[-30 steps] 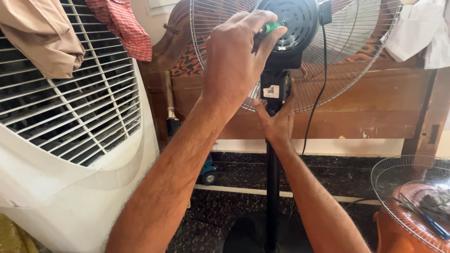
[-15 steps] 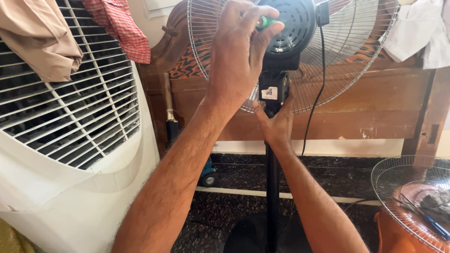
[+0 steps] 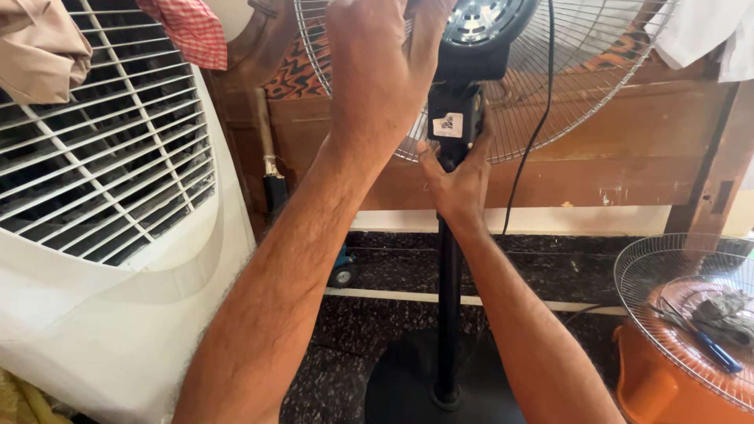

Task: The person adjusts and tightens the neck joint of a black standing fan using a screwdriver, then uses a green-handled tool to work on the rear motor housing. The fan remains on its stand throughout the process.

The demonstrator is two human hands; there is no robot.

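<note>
Black pedestal fan (image 3: 459,126), rear wire guard only: right hand (image 3: 459,177) clamped on neck; left hand (image 3: 377,71) grip beside motor unclear. Risk: tipping if released.

Pedestal fan at the middle, cooler to its left, loose grille to its right.

The black pedestal fan with a wire rear grille (image 3: 463,118) stands on the dark speckled stone floor (image 3: 550,275), before the brown wooden bed frame (image 3: 628,157). The left hand (image 3: 385,71) is up at the motor housing; the right hand (image 3: 459,177) grips the neck below it. The white plastic air cooler (image 3: 102,259) stands left, and the detached round wire grille (image 3: 691,314) lies on an orange tub (image 3: 652,389) at the floor's right edge.
</note>
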